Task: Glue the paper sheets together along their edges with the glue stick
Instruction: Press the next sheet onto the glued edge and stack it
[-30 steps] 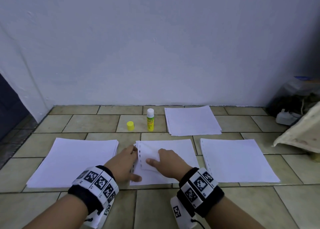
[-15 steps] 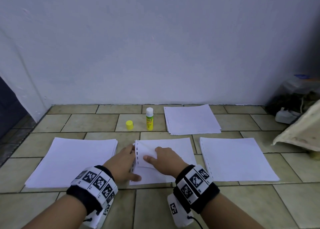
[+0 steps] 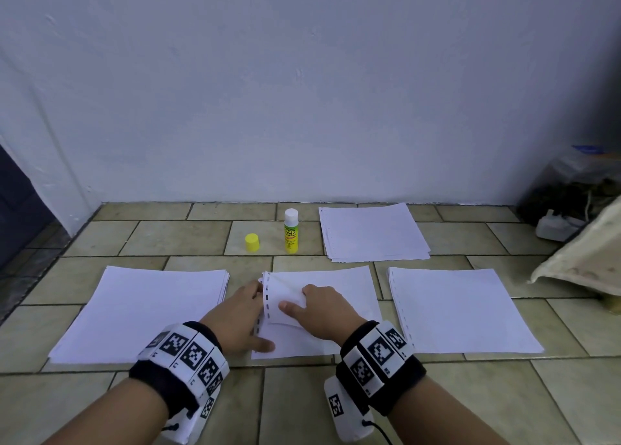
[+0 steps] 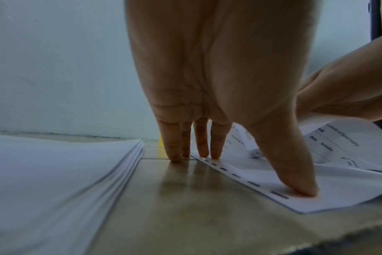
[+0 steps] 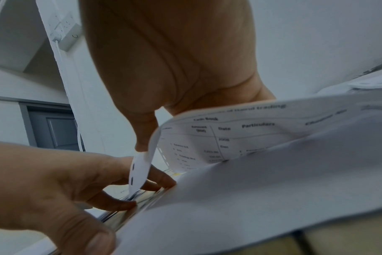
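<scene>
On the tiled floor [image 3: 188,239], far left: a thick stack of paper [image 3: 144,310], edges fanned in the left wrist view [image 4: 55,181]. Next, the left hand [image 3: 240,313], fingers straight and spread, nothing clasped in its grip; from the head camera seems just laid beside the middle sheets [image 3: 339,286]. Only from the left wrist view plain that the thumb [image 4: 294,181] presses the punched margin of the bottom sheet [image 4: 316,198] flat, two fingertips [image 4: 215,155] on the same margin farther off, the other two on bare tile. Above these, near the wall: yellow cap [image 3: 252,243] standing alone, then the uncapped glue stick [image 3: 291,231] upright just right of it, well apart from both hands. Centre: right hand [image 3: 322,310] with the top sheet [image 3: 285,296] peeled back from its left edge, thumb over the fold. From the head camera blank white; from the right wrist view printed underside revealed [image 5: 240,134], a table with "Date" and "Particulars", the punched strip curling down towards the left hand [image 5: 55,186], thumb [image 5: 144,136] behind the sheet, other fingers hidden. Farther right: a stack [image 3: 373,232] by the wall and another [image 3: 460,310] nearer. Far right: a cloth-like bundle [image 3: 584,256].
</scene>
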`<state>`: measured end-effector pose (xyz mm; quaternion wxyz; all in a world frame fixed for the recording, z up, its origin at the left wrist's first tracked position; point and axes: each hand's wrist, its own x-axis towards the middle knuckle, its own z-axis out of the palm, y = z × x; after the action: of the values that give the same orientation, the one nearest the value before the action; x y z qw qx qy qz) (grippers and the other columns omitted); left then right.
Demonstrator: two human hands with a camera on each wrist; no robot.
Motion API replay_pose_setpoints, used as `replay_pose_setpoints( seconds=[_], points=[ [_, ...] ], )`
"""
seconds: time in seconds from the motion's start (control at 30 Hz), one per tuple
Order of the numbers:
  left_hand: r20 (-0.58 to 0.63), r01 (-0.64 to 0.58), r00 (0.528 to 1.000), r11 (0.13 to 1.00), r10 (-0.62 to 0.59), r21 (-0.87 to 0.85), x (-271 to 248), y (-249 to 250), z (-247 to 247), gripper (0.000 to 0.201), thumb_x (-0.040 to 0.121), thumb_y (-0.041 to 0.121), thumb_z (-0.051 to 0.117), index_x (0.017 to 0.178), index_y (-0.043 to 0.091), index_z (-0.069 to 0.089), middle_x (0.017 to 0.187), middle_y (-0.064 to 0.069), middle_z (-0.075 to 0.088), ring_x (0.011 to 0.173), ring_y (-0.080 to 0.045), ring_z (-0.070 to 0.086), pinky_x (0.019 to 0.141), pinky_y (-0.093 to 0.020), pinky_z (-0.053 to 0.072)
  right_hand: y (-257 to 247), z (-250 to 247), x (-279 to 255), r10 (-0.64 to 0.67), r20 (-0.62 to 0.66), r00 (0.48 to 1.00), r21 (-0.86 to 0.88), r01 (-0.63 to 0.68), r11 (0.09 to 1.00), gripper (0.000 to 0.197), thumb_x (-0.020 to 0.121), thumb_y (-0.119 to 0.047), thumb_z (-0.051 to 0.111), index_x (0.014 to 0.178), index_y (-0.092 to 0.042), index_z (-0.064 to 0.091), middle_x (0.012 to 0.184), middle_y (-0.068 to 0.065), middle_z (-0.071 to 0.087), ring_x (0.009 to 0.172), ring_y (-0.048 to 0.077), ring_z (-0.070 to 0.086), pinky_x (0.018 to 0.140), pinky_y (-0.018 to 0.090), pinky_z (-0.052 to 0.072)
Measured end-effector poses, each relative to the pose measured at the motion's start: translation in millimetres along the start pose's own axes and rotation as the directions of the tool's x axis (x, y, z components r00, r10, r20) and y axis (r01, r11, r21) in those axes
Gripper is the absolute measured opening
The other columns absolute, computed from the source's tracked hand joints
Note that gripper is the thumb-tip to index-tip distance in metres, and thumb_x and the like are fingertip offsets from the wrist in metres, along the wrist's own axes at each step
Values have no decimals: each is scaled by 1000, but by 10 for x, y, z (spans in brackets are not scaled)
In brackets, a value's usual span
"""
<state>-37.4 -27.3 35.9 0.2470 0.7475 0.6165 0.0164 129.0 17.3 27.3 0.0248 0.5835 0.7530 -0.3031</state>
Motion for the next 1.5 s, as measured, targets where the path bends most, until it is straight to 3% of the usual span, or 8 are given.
replay_pose_setpoints(
  seconds=[0.67, 0.77, 0.87, 1.0, 1.13, 1.37, 1.47, 1.5],
  points=[
    [27, 7, 1000, 1000, -8, 28, 4, -8, -3, 89, 78, 46, 73, 149, 23, 26, 147, 5, 25, 131, -13, 33, 106, -29, 37, 6, -40, -23, 17, 18, 1000, -3, -17, 1000, 68, 88, -65, 43, 126, -8, 50, 130, 12, 53, 121, 30, 46, 101, 53, 39],
    [25, 7, 1000, 1000, -7, 15, -1, -21, -5, 88, 78, 45, 74, 149, 23, 26, 147, 7, 24, 132, -12, 33, 105, -27, 37, 11, -38, -29, 16, 33, 999, 28, -16, 999, 73, 86, -65, 48, 137, -14, 38, 136, 11, 50, 125, 30, 44, 103, 53, 38],
    [13, 2, 1000, 1000, -2, -14, -4, -47, -7, 91, 78, 43, 75, 150, 24, 23, 149, 8, 24, 133, -12, 33, 105, -28, 37, 7, -82, -74, -45, 37, 998, 44, 43, 998, 69, 88, -61, 50, 142, -22, 31, 138, 9, 49, 126, 30, 44, 104, 49, 37],
    [-7, -18, 1000, 998, 18, -65, -8, -64, 8, 91, 79, 38, 75, 150, 24, 21, 149, 7, 24, 135, -12, 30, 109, -27, 33, -7, -121, -111, -85, 61, 994, -39, 88, 995, 66, 90, -61, 47, 143, -21, 38, 147, 3, 41, 134, 25, 36, 110, 37, 28],
    [-45, -8, 999, 999, 6, -36, -16, -101, 11, 81, 80, 40, 74, 147, 24, 30, 143, 4, 25, 134, -12, 26, 107, -22, 32, -4, -93, -83, -70, 75, 995, -50, 74, 996, 71, 86, -66, 48, 142, -23, 41, 150, 0, 38, 138, 23, 31, 113, 39, 25],
    [30, 5, 1000, 997, -7, 75, -49, -134, -59, 41, 89, 37, 62, 128, 26, 53, 118, 7, 45, 110, -12, 48, 92, -22, 41, -6, -46, -54, -39, 82, 996, -64, 44, 997, 76, 80, -71, 53, 140, -26, 44, 147, 1, 39, 136, 25, 32, 111, 49, 29],
    [-6, 31, 1000, 996, -31, 82, -52, -206, -78, 8, 90, 19, 57, 92, 27, 57, 112, 5, 52, 102, -11, 54, 86, -18, 41, 1, -41, -70, -23, 90, 996, -67, 29, 997, 77, 78, -67, 59, 142, -28, 41, 148, 0, 36, 136, 26, 29, 110, 53, 30],
    [-22, 42, 999, 996, -41, 81, -48, -219, -74, 21, 89, 10, 55, 79, 28, 50, 107, 5, 52, 99, -12, 54, 82, -15, 40, 3, -42, -78, -22, 91, 996, -67, 28, 997, 77, 78, -66, 60, 143, -29, 40, 149, 0, 35, 137, 26, 28, 110, 54, 29]
  ],
)
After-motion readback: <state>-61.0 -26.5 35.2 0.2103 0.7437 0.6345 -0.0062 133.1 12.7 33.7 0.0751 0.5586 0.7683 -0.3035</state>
